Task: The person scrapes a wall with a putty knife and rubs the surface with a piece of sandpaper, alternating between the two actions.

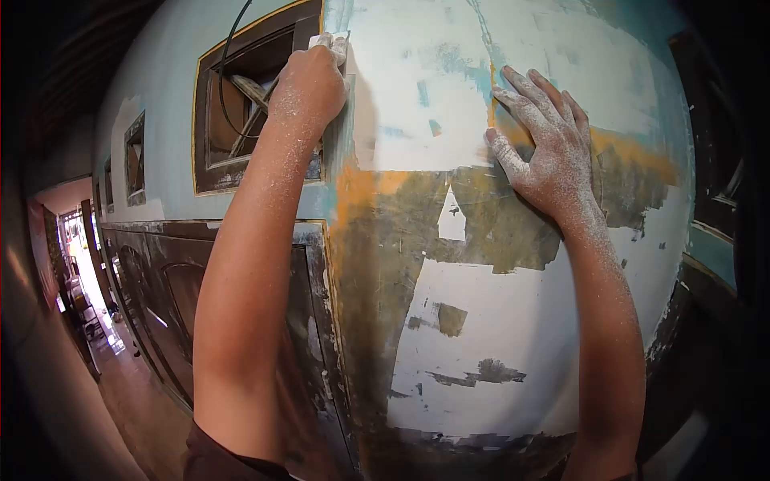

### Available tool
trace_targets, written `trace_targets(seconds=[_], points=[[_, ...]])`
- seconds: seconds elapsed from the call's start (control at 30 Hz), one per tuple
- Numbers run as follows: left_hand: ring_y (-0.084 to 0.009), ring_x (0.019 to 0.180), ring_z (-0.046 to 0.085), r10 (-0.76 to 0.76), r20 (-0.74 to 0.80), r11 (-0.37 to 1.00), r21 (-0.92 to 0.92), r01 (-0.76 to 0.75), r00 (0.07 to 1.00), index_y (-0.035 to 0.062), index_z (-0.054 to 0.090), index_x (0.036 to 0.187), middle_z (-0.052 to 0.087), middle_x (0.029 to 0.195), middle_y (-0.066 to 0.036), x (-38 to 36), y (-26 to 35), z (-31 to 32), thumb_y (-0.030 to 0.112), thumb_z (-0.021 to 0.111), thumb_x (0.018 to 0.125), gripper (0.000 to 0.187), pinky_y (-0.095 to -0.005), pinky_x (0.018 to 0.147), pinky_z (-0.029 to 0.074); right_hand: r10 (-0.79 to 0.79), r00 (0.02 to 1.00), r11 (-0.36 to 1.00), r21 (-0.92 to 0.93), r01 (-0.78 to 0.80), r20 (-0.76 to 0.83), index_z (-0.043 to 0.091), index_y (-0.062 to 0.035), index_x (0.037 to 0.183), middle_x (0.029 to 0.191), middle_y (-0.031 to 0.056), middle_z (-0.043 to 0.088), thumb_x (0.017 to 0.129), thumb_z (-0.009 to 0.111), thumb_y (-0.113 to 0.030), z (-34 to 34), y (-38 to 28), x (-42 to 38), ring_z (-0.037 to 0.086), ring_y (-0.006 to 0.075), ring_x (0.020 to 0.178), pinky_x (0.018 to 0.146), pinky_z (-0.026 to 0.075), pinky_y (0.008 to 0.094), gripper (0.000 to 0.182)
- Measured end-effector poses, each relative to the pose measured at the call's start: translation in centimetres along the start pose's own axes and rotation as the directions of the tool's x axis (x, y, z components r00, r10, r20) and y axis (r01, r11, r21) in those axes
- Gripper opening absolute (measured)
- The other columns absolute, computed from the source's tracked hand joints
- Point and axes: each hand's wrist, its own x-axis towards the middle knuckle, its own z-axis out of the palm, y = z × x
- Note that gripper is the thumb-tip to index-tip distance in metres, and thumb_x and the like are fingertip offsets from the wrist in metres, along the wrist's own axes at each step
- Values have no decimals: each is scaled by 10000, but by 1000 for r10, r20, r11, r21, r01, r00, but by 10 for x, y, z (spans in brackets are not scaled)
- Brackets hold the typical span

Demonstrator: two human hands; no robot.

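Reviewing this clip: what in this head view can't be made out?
- Thing in the left hand: only a white tip shows; the fist covers the rest.
- Wall under the flat right hand: hidden by the palm.
- Window opening: partly behind the left forearm.
- Frame corners: black from the lens edge.

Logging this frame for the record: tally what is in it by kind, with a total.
Hands: 2, left hand gripping a white sanding pad, right hand flat on the wall
White sanding pads: 1
Patched walls: 1
Window openings: 2, the near one and a farther one
Black cables: 1
Total: 7
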Motion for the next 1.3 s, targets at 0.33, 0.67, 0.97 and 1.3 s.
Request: trace_targets(seconds=[0.33, 0.67, 0.97, 1.3], points=[[-431, 1012, 713, 29, -3, 999, 18, -29, 1000, 63, 749, 1226, 722, 1094, -274, 9, 0, 0, 28, 586, 879, 384, -490, 965, 564, 9, 1000, 1000, 9, -10, 11, 618, -248, 1398, 1586, -15, 475, 950, 642, -394, -2, -2, 1, 365, 190, 1505, 1283, 192, 510, 471], [-423, 1042, 714, 60, 21, 998, 27, -61, 998, 43, 704, 1268, 720, 1109, -263, 21, 2, -9, 71, 638, 865, 409, -489, 944, 579, 24, 1000, 998, 50, -25, 19, 642, -206, 1373, 1586, -7, 488, 916, 697, -312, -7, -5, 1, 370, 221, 1509, 1277, 212, 495, 472], [-430, 1073, 713, 127, -11, 992, 21, -127, 992, -29, 711, 1195, 713, 1149, -286, 34, 2, -5, 110, 687, 871, 353, -480, 930, 591, 8, 1000, 1000, 11, -8, 9, 623, -237, 1389, 1575, -17, 489, 947, 648, -380, -4, -3, 0, 377, 195, 1497, 1276, 214, 500, 466], [-392, 1113, 700, 105, 21, 994, -9, -104, 994, 50, 717, 1252, 722, 1184, -228, 43, -1, -3, 156, 704, 878, 389, -469, 985, 563, -3, 1000, 999, 45, 4, -14, 633, -234, 1377, 1564, -19, 505, 954, 649, -381, -2, 0, 0, 377, 183, 1497, 1275, 213, 489, 448]])
